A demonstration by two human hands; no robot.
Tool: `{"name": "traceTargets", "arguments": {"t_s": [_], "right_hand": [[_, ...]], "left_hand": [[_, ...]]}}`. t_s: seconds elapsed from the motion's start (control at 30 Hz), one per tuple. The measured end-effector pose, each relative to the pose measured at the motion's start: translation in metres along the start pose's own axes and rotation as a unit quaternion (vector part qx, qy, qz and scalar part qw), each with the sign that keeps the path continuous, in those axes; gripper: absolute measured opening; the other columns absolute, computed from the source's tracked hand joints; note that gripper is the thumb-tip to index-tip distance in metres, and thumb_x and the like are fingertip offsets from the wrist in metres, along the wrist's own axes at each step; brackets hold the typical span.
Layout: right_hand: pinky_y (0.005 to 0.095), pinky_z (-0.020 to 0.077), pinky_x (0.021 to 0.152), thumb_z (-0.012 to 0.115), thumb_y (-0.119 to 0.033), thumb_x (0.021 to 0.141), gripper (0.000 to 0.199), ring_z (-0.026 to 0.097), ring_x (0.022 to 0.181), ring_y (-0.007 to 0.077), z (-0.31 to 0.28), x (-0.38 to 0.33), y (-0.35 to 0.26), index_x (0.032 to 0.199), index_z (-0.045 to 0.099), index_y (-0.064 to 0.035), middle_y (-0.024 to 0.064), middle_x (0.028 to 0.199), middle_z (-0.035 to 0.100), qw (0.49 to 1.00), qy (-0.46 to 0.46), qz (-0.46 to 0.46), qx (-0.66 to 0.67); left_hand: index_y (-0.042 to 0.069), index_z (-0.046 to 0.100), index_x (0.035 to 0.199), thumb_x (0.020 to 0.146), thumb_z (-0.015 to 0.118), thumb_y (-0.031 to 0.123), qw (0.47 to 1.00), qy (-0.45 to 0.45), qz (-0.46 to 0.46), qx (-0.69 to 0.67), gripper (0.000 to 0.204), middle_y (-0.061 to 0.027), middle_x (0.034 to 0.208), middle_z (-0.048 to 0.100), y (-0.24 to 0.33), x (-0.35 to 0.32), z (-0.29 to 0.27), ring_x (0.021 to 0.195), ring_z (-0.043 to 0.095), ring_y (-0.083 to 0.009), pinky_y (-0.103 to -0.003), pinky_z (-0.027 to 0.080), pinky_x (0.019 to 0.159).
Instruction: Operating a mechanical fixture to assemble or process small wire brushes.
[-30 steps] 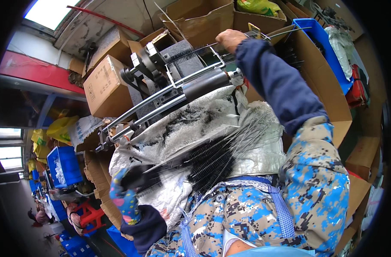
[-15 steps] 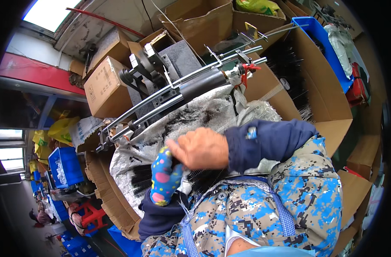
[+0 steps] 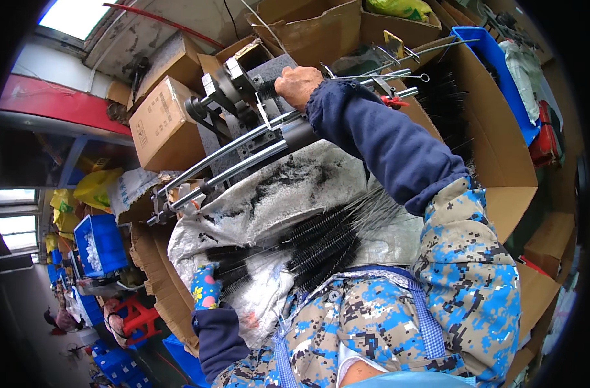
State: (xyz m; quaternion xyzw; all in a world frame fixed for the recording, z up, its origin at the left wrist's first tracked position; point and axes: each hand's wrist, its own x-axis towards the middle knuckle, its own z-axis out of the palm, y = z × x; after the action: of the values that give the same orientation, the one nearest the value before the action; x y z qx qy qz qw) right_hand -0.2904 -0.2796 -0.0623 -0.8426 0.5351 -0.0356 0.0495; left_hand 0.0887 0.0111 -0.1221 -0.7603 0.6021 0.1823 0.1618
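Note:
My right hand [image 3: 299, 86], bare, is closed over the upper side of the rail machine [image 3: 243, 169]. It grips a wire-handled brush [image 3: 267, 88]: black bristles show left of the fist, and a thin stem runs right to a small ring. My left hand [image 3: 206, 288], in a blue glove with coloured spots, is low at the left beside black brushes [image 3: 233, 271]; its fingers are partly hidden. More black bristle brushes [image 3: 324, 246] with thin wire stems lie in a bundle on the white woven sack [image 3: 262, 220] across my lap.
A large open carton [image 3: 495, 129] on the right holds many black brushes. Closed cartons [image 3: 165, 123] stand behind the machine at the left. A blue bin [image 3: 101, 246] and a red stool [image 3: 140, 317] are farther left. Torn cardboard [image 3: 159, 284] edges the sack.
My hands were together above the sack. The right has moved up to the machine, now with a brush in it; the left has dropped down and left, uncovering the bundle of brushes.

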Motion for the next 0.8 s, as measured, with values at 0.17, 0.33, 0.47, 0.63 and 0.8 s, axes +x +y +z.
{"name": "traceTargets", "arguments": {"t_s": [0.17,0.33,0.47,0.63,0.8], "right_hand": [[0.0409,0.0504,0.077,0.049,-0.007,0.082,0.021,0.061,0.093,0.0343,0.0,-0.004,0.0,0.097,0.064,-0.0055,0.0186,0.102,0.059,1.0,0.023,-0.014,-0.009],[0.0405,0.0508,0.075,0.049,-0.007,0.081,0.02,0.061,0.092,0.0341,0.009,0.002,0.005,0.096,0.063,-0.0046,0.0187,0.099,0.059,0.998,0.032,-0.049,-0.025],[0.0403,0.0508,0.076,0.05,-0.006,0.081,0.02,0.061,0.092,0.0343,0.002,-0.002,0.002,0.095,0.064,-0.0033,0.0193,0.099,0.059,0.999,0.033,-0.03,-0.004],[0.0395,0.0505,0.076,0.051,-0.004,0.08,0.021,0.061,0.092,0.0344,0.0,-0.007,0.002,0.097,0.062,-0.0023,0.0199,0.099,0.059,0.999,0.027,-0.023,-0.003],[0.0406,0.0505,0.074,0.05,-0.006,0.08,0.019,0.061,0.09,0.0334,0.009,0.002,0.007,0.094,0.062,-0.004,0.0191,0.097,0.059,0.998,0.044,-0.051,-0.017]], "left_hand": [[0.017,0.065,0.093,0.06,0.064,0.005,0.982,0.129,-0.017,0.138,0.035,-0.0056,0.099,0.059,-0.014,-0.011,-0.021,0.099,0.052,-0.0292,-0.043,0.042,0.079],[0.011,0.064,0.083,0.058,0.055,-0.003,0.966,0.251,0.036,0.048,0.03,-0.0061,0.085,0.06,-0.054,-0.039,-0.058,0.085,0.056,-0.0286,-0.038,0.044,0.073],[0.001,0.061,0.086,0.056,0.041,-0.015,0.932,0.272,0.038,-0.238,0.04,-0.009,0.082,0.059,-0.062,-0.064,-0.08,0.079,0.058,-0.0206,-0.028,0.046,0.076],[0.0,0.06,0.088,0.057,0.038,-0.017,0.889,0.201,0.05,-0.409,0.041,-0.0075,0.087,0.059,-0.054,-0.063,-0.064,0.085,0.058,-0.0171,-0.028,0.045,0.08],[0.002,0.06,0.09,0.053,0.04,-0.016,0.915,0.174,0.068,-0.359,0.046,-0.0078,0.088,0.062,-0.007,-0.043,-0.041,0.089,0.059,-0.019,-0.028,0.044,0.083]]}}
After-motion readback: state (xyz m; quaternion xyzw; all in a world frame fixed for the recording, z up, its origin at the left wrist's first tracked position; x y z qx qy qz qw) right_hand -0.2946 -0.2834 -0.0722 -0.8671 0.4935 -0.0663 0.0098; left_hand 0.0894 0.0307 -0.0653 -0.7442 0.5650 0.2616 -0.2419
